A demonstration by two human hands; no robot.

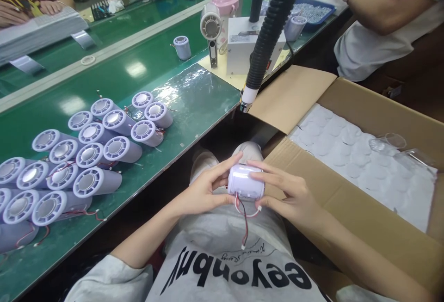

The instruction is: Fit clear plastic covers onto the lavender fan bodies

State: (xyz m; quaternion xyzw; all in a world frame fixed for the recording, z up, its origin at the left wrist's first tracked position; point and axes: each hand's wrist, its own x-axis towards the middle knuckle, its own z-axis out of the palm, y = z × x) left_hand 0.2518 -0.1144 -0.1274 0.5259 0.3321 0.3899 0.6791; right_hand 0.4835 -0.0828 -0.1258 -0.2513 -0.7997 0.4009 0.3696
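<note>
Between both hands, above my lap, I hold a pale lilac cylindrical housing (245,181) lying on its side. Red, black and white wires with small white plugs (243,246) dangle from its lower edge. My left hand (210,186) grips one end, thumb below and fingers above. At the other end my right hand (286,191) has its fingers over the top and its thumb underneath. Several similar housings (120,148) stand in a group on the green bench to the left, their slotted ring ends with silvery centres facing up and wires trailing from some.
An open cardboard box (333,195) on the right holds a white padded layer (360,154) with clear plastic pieces on it. A black flexible hose (265,33) hangs over the bench edge (222,117). Behind it are a white device (239,47), a handheld fan (211,27) and co-workers.
</note>
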